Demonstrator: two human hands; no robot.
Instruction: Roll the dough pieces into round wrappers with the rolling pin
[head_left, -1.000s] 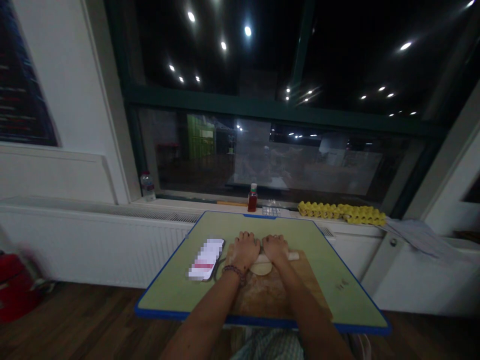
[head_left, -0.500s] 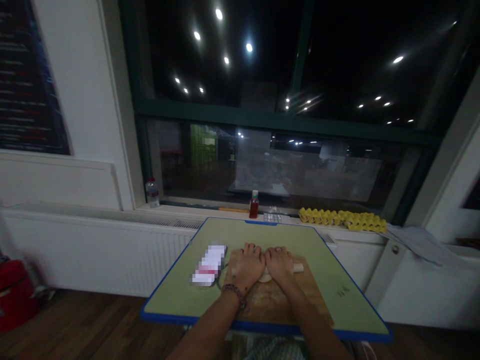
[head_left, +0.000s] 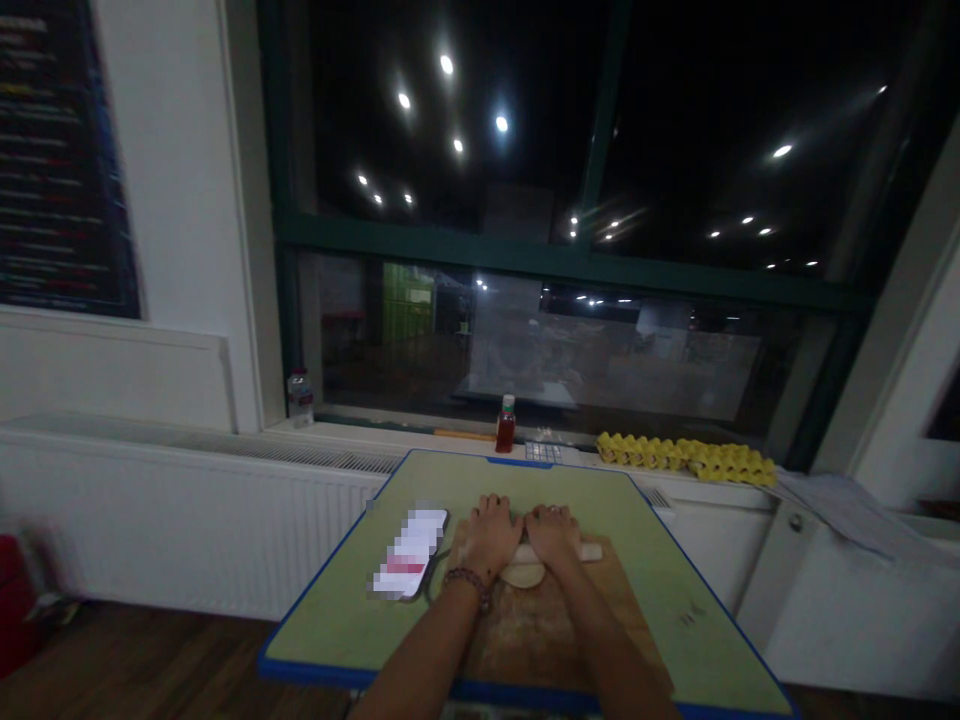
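The left hand (head_left: 491,538) and right hand (head_left: 553,537) lie palms down on a rolling pin (head_left: 592,552), fingers unclenched, reaching past it toward 12 o'clock. A flattened piece of dough (head_left: 523,576) shows at the pin's 6 o'clock side, on the wooden cutting board (head_left: 536,645). On the desk (head_left: 349,615), a smartphone (head_left: 412,553) lies at the board's 10 o'clock.

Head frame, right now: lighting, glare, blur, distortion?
Head view: dim overall, white light spots glaring in the dark, green-framed window; head view: black poster with writing too soft to read; head view: bright phone screen pixelated; head view: bare left hand and right hand slightly soft; head view: wide-angle stretch towards the edges.
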